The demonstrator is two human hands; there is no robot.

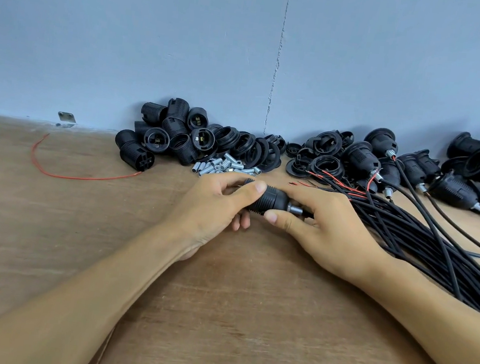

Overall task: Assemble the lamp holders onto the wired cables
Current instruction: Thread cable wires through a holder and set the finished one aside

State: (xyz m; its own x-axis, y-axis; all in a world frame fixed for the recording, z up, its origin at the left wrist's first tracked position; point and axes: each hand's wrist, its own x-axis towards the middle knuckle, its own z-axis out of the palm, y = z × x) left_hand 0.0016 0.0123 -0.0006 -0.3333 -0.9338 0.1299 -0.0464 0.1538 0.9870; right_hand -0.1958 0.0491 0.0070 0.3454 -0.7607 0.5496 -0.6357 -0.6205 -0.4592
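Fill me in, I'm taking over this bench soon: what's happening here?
A person grips one black lamp holder with both hands above the table: the left hand wraps its body, the right hand holds the metal-tube end. A bundle of black cables lies by the right forearm. Against the wall sit loose holder parts, with wired holders at the right.

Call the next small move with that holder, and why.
Probably a tightening twist: the left hand grips the lamp holder, the right hand holds its cap end by the metal nipple, and it isn't yet with the cabled holders at right.
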